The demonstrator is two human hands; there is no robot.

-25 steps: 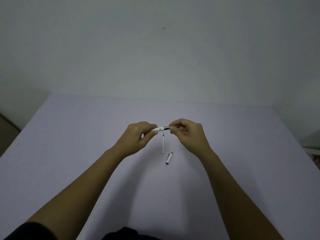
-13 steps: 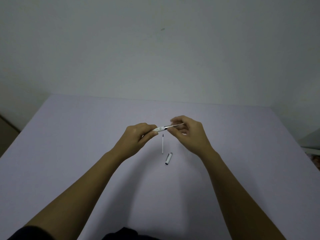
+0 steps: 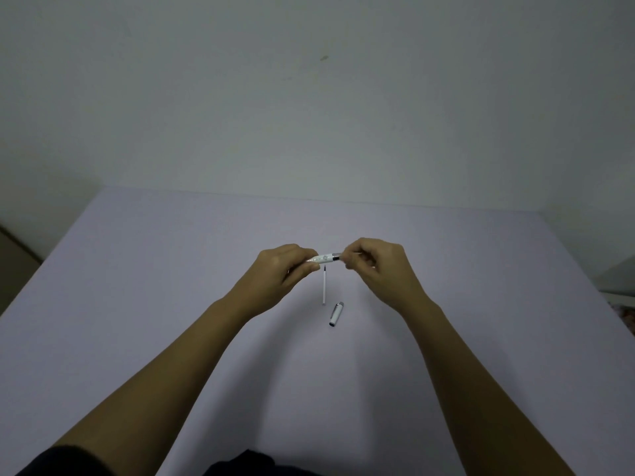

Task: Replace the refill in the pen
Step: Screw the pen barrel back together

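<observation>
Right hand regrips pen held between both hands, left hand pinching.

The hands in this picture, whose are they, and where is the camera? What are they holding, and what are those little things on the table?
The camera sits on a person's head and looks down, so you see that person's own two arms reaching out. There is no machine here. The left hand and the right hand together hold a small white pen body above the table, one at each end. On the pale purple table lie two loose parts: a thin white refill with a dark tip, and just to its right the pen cap. Behind the table is a plain wall.
</observation>
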